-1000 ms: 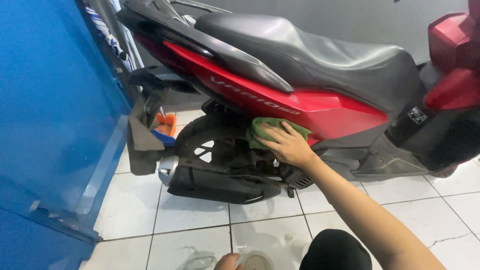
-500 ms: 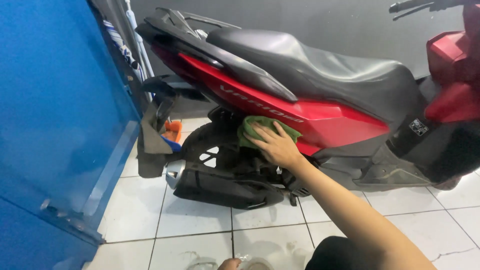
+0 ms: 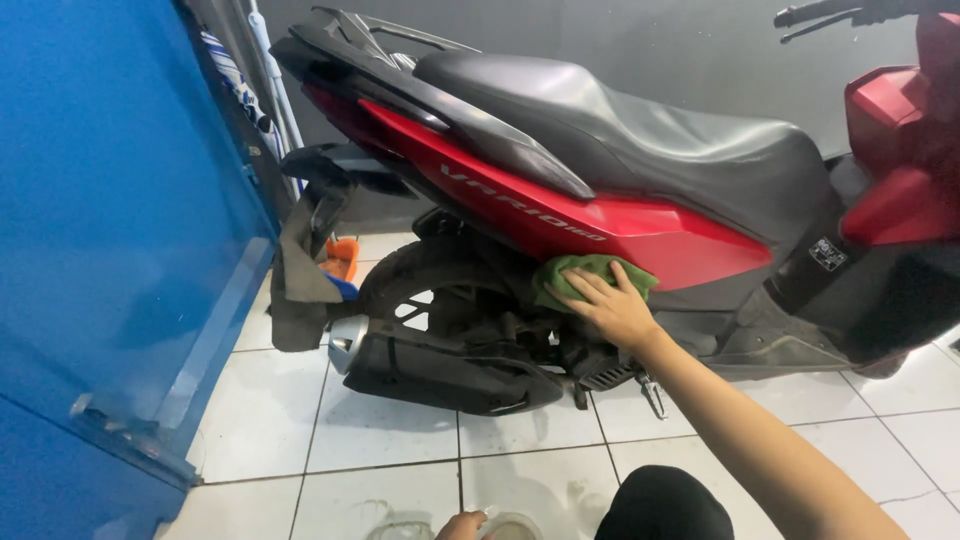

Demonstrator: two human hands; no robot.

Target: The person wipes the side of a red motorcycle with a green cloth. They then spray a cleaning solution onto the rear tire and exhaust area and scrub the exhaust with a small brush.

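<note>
Soft green cloth [image 3: 592, 272] meets the scooter's glossy red panel [image 3: 640, 232]; matt, perhaps vinyl seat [image 3: 640, 135]; smooth white tiles [image 3: 390, 430].

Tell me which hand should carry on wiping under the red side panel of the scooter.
The right hand, most likely: it lies flat on the green cloth, pressed against the scooter just below the red side panel. The left hand is low at the frame's bottom edge, near the tiled floor, away from the scooter.

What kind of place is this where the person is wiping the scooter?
Probably a home garage or small wash area, though I cannot be sure. A red and black scooter is parked on a white tiled floor beside a blue door, and the right hand presses a green cloth against it.
</note>
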